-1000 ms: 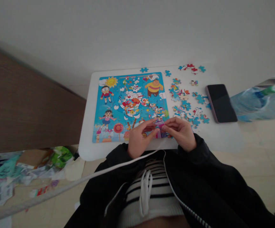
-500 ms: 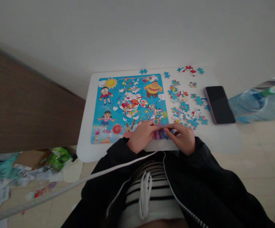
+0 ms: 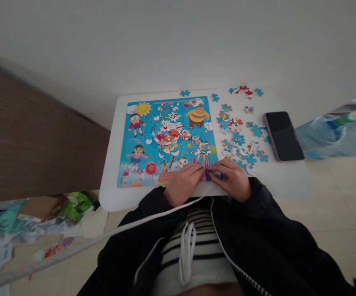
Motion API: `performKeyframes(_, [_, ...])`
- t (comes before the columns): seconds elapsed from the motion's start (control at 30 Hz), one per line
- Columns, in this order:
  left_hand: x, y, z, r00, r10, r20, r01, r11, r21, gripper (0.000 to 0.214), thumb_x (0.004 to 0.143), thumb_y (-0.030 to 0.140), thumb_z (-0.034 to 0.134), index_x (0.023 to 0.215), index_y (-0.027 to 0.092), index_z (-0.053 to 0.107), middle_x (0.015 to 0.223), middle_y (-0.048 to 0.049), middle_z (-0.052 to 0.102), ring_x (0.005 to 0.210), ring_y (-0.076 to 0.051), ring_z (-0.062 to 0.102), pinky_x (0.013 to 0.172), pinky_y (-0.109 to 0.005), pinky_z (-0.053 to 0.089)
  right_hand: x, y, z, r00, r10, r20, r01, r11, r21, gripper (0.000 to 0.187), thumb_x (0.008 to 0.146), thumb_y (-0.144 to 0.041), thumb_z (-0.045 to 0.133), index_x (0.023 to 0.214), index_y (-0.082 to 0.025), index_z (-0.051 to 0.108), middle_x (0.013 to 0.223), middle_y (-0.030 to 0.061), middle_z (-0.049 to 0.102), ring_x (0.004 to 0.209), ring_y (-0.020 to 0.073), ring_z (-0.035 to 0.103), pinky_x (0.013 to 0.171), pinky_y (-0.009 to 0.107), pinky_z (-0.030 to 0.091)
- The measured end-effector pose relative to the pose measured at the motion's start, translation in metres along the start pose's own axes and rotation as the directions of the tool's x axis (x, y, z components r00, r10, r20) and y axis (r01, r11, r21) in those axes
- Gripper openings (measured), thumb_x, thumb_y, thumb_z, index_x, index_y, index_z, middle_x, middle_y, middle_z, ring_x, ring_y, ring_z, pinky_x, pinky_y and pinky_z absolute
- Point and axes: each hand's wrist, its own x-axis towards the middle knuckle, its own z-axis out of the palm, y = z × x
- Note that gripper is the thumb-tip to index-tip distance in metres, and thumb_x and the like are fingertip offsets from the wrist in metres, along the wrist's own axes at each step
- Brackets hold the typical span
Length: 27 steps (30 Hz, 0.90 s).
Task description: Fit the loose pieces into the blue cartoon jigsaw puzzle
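A blue cartoon jigsaw puzzle (image 3: 134, 142) lies in its tray on a small white table. My left hand (image 3: 184, 184) rests over its lower right part, fingers closed at a purple striped puzzle piece (image 3: 207, 175). From the other side, my right hand (image 3: 235, 181) pinches at the same piece with thumb and fingers. Both sets of fingertips nearly meet there and partly hide the piece, so how it sits in the tray cannot be seen. Loose pieces lie over the middle of the puzzle.
Several loose puzzle pieces (image 3: 236, 137) lie right of the tray, others along the back edge. A phone (image 3: 285, 135) lies at the table's right, near a clear plastic-wrapped bundle (image 3: 341, 135). A white cord (image 3: 116, 229) crosses in front of me. A wall stands behind.
Both hands have shifted slightly down at the puzzle's lower right corner. My left fingers have drawn back a little, showing a white panda-like face on the puzzle.
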Motion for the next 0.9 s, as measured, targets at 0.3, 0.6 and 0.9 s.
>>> performKeyframes(0.3, [-0.010, 0.005, 0.008, 0.991, 0.085, -0.102, -0.076, 0.993, 0.091, 0.039, 0.091, 0.035, 0.042, 0.100, 0.002, 0.062, 0.103, -0.0163, 0.067, 0.101, -0.023, 0.061, 0.088, -0.033, 0.052, -0.002, -0.012, -0.002, 0.984, -0.172, 0.034, 0.172, 0.909, -0.379, 0.016, 0.084, -0.024, 0.052, 0.082, -0.021, 0.068, 0.082, 0.0024, 0.066, 0.074, 0.0130, 0.055, 0.064, 0.024, 0.044])
performKeyframes(0.6, [-0.022, 0.002, 0.008, 0.988, 0.149, -0.028, -0.142, 0.975, 0.173, 0.043, 0.092, 0.035, 0.038, 0.111, 0.001, 0.057, 0.116, -0.0181, 0.060, 0.111, -0.024, 0.056, 0.090, -0.035, 0.051, 0.003, -0.028, -0.006, 0.972, -0.076, 0.220, 0.182, 0.840, -0.512, 0.023, 0.089, -0.024, 0.044, 0.085, -0.020, 0.067, 0.078, 0.0024, 0.065, 0.070, 0.0123, 0.054, 0.046, 0.027, 0.031])
performKeyframes(0.9, [-0.032, 0.007, 0.008, 0.976, 0.157, -0.149, -0.132, 0.977, 0.166, 0.023, 0.088, 0.017, 0.045, 0.096, 0.007, 0.064, 0.099, -0.0123, 0.068, 0.094, -0.021, 0.063, 0.082, -0.031, 0.055, 0.010, -0.028, -0.010, 0.947, 0.061, 0.315, 0.100, 0.876, -0.471, 0.022, 0.090, -0.027, 0.044, 0.090, -0.023, 0.066, 0.086, 0.0015, 0.065, 0.074, 0.0128, 0.054, 0.049, 0.026, 0.032])
